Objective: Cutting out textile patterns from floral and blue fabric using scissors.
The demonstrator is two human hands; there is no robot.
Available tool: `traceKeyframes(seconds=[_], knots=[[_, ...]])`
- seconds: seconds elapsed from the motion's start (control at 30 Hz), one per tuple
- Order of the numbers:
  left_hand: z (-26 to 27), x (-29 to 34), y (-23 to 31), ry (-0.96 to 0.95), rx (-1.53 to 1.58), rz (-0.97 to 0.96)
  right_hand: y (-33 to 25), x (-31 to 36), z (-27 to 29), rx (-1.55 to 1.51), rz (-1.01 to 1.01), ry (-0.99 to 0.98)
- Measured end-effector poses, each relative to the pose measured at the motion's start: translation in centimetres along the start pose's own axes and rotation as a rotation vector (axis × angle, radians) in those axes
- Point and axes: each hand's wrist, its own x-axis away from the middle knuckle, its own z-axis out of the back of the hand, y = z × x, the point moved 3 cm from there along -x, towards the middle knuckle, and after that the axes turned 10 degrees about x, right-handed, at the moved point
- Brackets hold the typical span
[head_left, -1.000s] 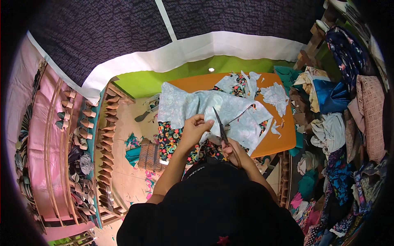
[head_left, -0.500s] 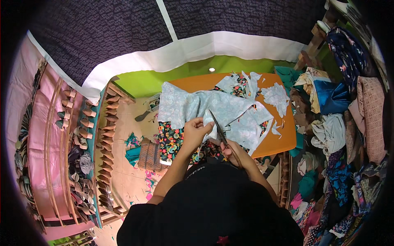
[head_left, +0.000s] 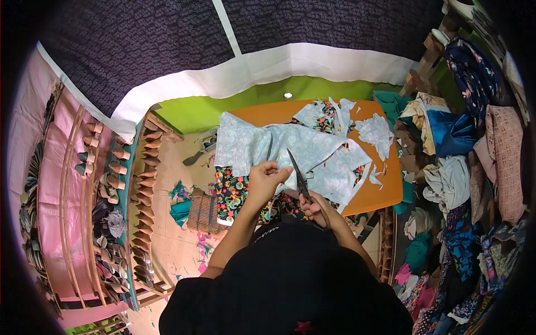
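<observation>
Pale blue fabric [head_left: 248, 145] spread over orange desk [head_left: 388, 192], black floral cloth [head_left: 231, 194] showing at near left. Left hand [head_left: 267, 181]: thumb and fingers pinched on small white piece [head_left: 290, 181] above fabric. Right hand [head_left: 316, 208], apart from left: clamped on dark scissors [head_left: 300, 177], tip pointing far and slightly left. Pale scraps [head_left: 375, 134] at desk's far right.
</observation>
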Motion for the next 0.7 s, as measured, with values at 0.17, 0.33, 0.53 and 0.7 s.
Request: traceKeyframes(seconds=[0.17,0.33,0.53,0.7], knots=[[0.1,0.1,-0.2,-0.006,0.007,0.002,-1.1,-0.2,-0.1,-0.079,-0.066,-0.049],[0.1,0.1,-0.2,0.030,0.041,0.031,-0.1,-0.2,0.2,-0.010,-0.019,-0.029],[-0.1,0.4,-0.1,0.004,-0.044,0.008,-0.7,-0.2,0.1,0.021,-0.008,0.014],[0.1,0.4,-0.5,-0.018,-0.001,0.011,-0.2,-0.3,0.7,0.340,0.018,0.045]])
